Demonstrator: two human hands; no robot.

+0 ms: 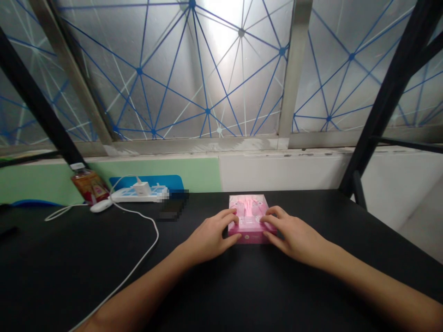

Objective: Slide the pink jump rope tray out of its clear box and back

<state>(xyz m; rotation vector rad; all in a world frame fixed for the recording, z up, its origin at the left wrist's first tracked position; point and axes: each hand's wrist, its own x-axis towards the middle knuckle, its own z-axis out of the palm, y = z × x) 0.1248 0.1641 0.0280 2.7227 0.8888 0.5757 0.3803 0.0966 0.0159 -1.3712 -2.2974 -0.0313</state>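
A pink box [247, 224] with a printed top lies flat on the black table, straight ahead of me. My left hand [218, 233] grips its left side, fingertips on the top and thumb against the front face. On the right side my right hand [289, 233] does the same, its thumb at the front right corner and its fingers bent over the top edge. The underside of the box is hidden.
The black table [263, 290] runs back to the wall. At back left stand a bottle [90, 184], a white power strip [138, 192] with a plugged-in charger [141, 187], and a white cable [156, 230] trailing forward. A black frame post [384, 97] rises at right.
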